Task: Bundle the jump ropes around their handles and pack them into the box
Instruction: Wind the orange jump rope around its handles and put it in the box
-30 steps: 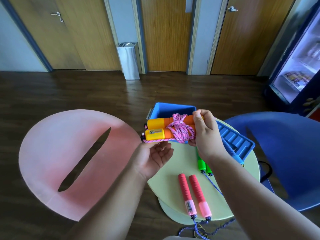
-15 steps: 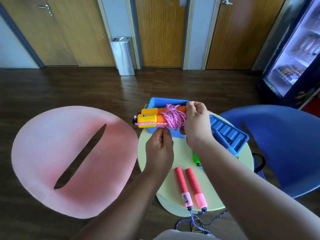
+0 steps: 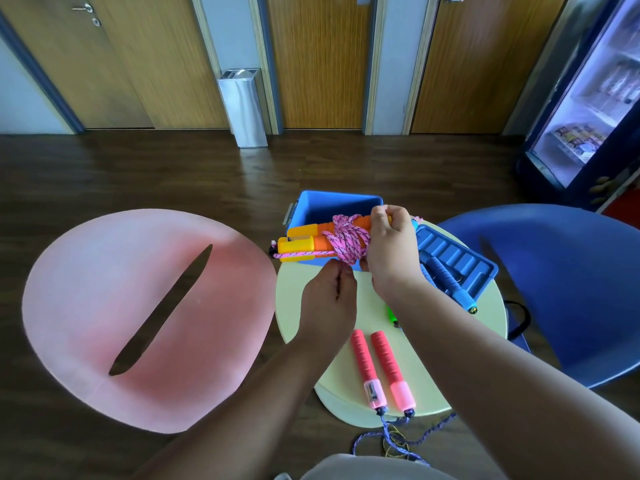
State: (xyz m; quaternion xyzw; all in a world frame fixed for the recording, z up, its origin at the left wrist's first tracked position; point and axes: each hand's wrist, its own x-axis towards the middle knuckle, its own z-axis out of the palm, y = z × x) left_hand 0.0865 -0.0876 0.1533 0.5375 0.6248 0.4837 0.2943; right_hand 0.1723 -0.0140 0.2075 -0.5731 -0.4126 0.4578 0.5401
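While clamped around the far ends of the paired orange-and-yellow plastic jump-rope handles (image 3: 304, 242), right hand (image 3: 389, 251) holds them level over the far-left edge of the round pale-yellow table (image 3: 374, 306), just in front of the open blue plastic box (image 3: 337, 207). Wound thickly around the middle of those handles: pink braided rope (image 3: 346, 239), one strand running along their near side to the yellow end caps. Left hand (image 3: 329, 301) just below the bundle, fingers curled together, fingertips pinched at the pink rope's underside; exact strand pinched cannot be told.

Resting at the table's far-right edge, touching the box: ribbed blue plastic lid (image 3: 460, 261), with a blue foam-grip handle (image 3: 450, 284) lying across it toward the right edge. Peeking out beside the right forearm near the table's centre: small green plastic handle tip (image 3: 392, 315), mostly hidden. Lying side by side at the near edge: two red-and-pink foam jump-rope handles (image 3: 381, 370), caps overhanging the rim, purple cord (image 3: 398, 441) trailing down to the dark wood floor (image 3: 173, 174).

Left of the table, a round pink chair seat (image 3: 104, 306) with a long slot; right of it, a blue chair seat (image 3: 571, 289).
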